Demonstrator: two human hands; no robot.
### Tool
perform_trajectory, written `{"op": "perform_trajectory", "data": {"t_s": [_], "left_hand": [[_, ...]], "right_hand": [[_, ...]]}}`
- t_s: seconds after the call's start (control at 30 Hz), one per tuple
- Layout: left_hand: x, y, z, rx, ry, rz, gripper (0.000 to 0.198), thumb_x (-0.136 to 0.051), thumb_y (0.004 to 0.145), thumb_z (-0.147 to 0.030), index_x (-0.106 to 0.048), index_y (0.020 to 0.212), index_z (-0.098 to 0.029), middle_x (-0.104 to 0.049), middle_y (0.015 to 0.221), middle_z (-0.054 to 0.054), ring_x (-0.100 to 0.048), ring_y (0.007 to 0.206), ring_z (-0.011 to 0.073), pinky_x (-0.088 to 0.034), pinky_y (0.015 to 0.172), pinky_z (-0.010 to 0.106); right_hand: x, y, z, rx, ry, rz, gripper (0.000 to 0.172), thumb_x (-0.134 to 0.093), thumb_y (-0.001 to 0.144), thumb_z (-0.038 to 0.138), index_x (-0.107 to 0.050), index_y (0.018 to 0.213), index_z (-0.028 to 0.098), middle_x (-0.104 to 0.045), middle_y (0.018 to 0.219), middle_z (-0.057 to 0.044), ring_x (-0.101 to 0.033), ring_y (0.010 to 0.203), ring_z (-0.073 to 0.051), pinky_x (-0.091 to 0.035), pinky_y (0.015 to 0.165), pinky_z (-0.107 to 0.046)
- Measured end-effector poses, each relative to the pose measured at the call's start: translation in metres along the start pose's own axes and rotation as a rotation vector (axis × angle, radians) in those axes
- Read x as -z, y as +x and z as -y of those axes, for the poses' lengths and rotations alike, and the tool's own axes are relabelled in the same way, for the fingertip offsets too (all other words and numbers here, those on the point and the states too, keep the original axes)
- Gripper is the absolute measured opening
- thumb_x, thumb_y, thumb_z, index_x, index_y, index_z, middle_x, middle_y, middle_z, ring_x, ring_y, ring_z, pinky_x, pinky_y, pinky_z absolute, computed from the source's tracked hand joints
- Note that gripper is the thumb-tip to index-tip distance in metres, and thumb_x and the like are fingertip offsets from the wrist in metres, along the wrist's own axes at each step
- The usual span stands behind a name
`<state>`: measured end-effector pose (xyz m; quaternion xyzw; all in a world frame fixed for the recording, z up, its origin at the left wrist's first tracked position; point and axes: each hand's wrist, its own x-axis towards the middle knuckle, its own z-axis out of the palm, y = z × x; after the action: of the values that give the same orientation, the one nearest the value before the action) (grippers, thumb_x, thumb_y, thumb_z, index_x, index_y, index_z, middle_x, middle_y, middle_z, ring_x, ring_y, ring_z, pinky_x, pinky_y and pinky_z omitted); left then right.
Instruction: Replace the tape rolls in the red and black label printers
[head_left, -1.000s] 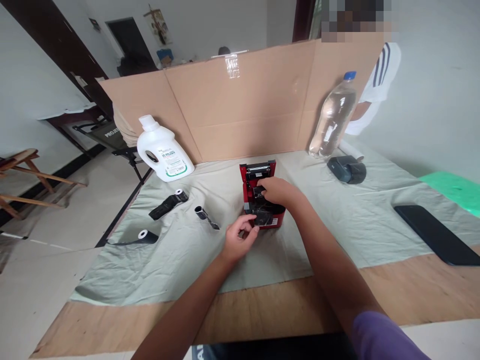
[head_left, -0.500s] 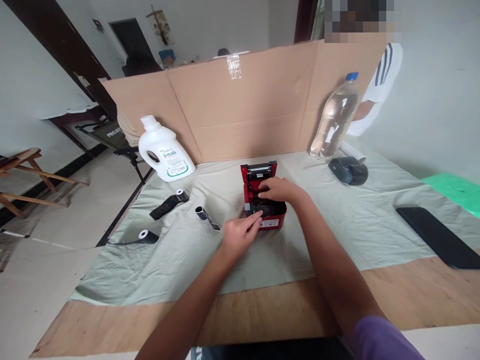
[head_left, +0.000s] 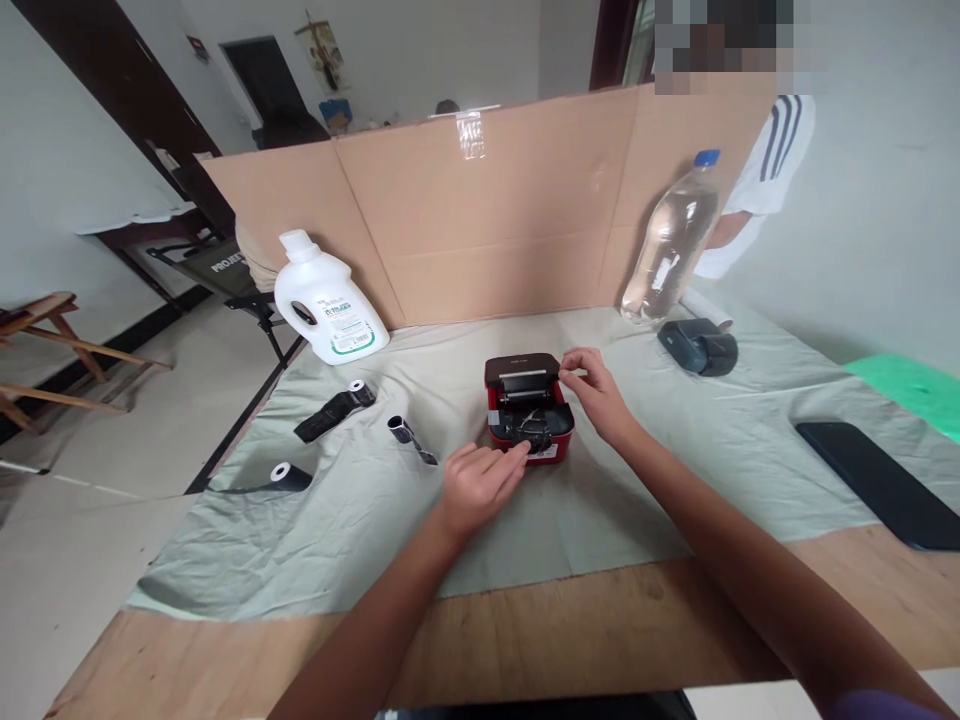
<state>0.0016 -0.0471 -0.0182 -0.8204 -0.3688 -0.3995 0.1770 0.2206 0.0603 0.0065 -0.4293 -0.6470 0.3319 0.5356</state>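
Observation:
A small red printer (head_left: pixel 553 436) with a black lid stands mid-table on a pale green cloth (head_left: pixel 375 520). Its lid (head_left: pixel 521 371) is tilted down over the open bay, where a black roll shows. My right hand (head_left: pixel 596 390) pinches the lid's right corner with thumb and fingertips. My left hand (head_left: pixel 476 485) rests at the printer's front left, fingers together, fingertips touching the black strip that sticks out of the bay.
Three black rolls (head_left: pixel 334 412) (head_left: pixel 409 436) (head_left: pixel 281 477) lie left of the printer. A white detergent jug (head_left: pixel 326 305) and a clear bottle (head_left: pixel 667 240) stand by the cardboard screen (head_left: pixel 495 200). A dark printer (head_left: pixel 697 346) and black phone (head_left: pixel 877 484) lie right. A person in white stands behind.
My right hand left the printer's bay and took the lid's corner; the lid came down from upright toward the body. My left hand stayed at the front on the black strip.

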Motion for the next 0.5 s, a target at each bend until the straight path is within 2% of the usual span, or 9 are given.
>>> {"op": "perform_trajectory", "data": {"t_s": [0.13, 0.2, 0.27, 0.3, 0.37, 0.43, 0.5], "left_hand": [[0.001, -0.006, 0.002, -0.058, -0.005, 0.018, 0.023, -0.06, 0.096, -0.018, -0.071, 0.115, -0.017, -0.061, 0.058, -0.003, -0.054, 0.053, 0.0105, -0.029, 0.054, 0.03], [-0.001, -0.008, 0.003, -0.03, -0.026, 0.017, 0.026, -0.059, 0.096, -0.018, -0.069, 0.12, -0.019, -0.061, 0.061, -0.003, -0.055, 0.055, 0.0114, -0.033, 0.056, 0.029], [-0.005, -0.008, 0.006, 0.094, -0.048, -0.009, 0.032, -0.061, 0.096, -0.026, -0.064, 0.127, -0.021, -0.068, 0.074, 0.002, -0.062, 0.067, 0.0146, -0.042, 0.064, 0.029], [-0.006, -0.008, 0.008, 0.188, -0.055, -0.021, 0.04, -0.063, 0.095, -0.032, -0.061, 0.133, -0.02, -0.072, 0.087, 0.005, -0.065, 0.077, 0.0176, -0.047, 0.07, 0.031], [-0.008, -0.005, 0.015, 0.375, -0.072, -0.003, 0.065, -0.068, 0.09, -0.045, -0.047, 0.147, -0.02, -0.071, 0.116, 0.012, -0.064, 0.1, 0.0247, -0.052, 0.084, 0.037], [-0.009, -0.004, 0.022, 0.47, -0.117, 0.084, 0.086, -0.07, 0.087, -0.051, -0.03, 0.157, -0.021, -0.065, 0.134, 0.013, -0.06, 0.112, 0.0281, -0.052, 0.092, 0.04], [-0.007, -0.004, 0.029, 0.477, -0.17, 0.17, 0.093, -0.07, 0.087, -0.048, -0.019, 0.16, -0.024, -0.063, 0.139, 0.01, -0.058, 0.116, 0.0277, -0.05, 0.096, 0.041]], "right_hand": [[-0.005, -0.023, -0.01, -0.065, 0.104, 0.019, 0.006, -0.059, 0.077, 0.028, -0.056, 0.077, 0.023, -0.053, 0.116, -0.004, -0.053, 0.113, -0.022, -0.048, 0.089, -0.033], [-0.012, -0.028, -0.013, -0.085, 0.166, -0.021, 0.007, -0.055, 0.076, 0.026, -0.056, 0.082, 0.024, -0.056, 0.114, -0.004, -0.054, 0.113, -0.022, -0.048, 0.092, -0.034], [-0.019, -0.03, -0.015, -0.111, 0.223, -0.05, 0.024, -0.053, 0.077, 0.025, -0.059, 0.1, 0.027, -0.059, 0.119, -0.004, -0.055, 0.115, -0.022, -0.048, 0.095, -0.036], [-0.021, -0.031, -0.015, -0.13, 0.248, -0.057, 0.034, -0.053, 0.077, 0.025, -0.058, 0.11, 0.028, -0.059, 0.124, -0.004, -0.056, 0.117, -0.022, -0.048, 0.097, -0.038], [-0.024, -0.031, -0.016, -0.172, 0.291, -0.067, 0.047, -0.054, 0.077, 0.026, -0.054, 0.124, 0.03, -0.058, 0.134, -0.005, -0.056, 0.121, -0.023, -0.047, 0.101, -0.04], [-0.026, -0.032, -0.017, -0.207, 0.319, -0.087, 0.051, -0.055, 0.076, 0.027, -0.053, 0.127, 0.029, -0.056, 0.139, -0.006, -0.055, 0.125, -0.024, -0.046, 0.106, -0.043], [-0.027, -0.033, -0.018, -0.237, 0.336, -0.109, 0.051, -0.056, 0.076, 0.027, -0.053, 0.128, 0.028, -0.056, 0.14, -0.006, -0.054, 0.128, -0.025, -0.044, 0.109, -0.045]]}}
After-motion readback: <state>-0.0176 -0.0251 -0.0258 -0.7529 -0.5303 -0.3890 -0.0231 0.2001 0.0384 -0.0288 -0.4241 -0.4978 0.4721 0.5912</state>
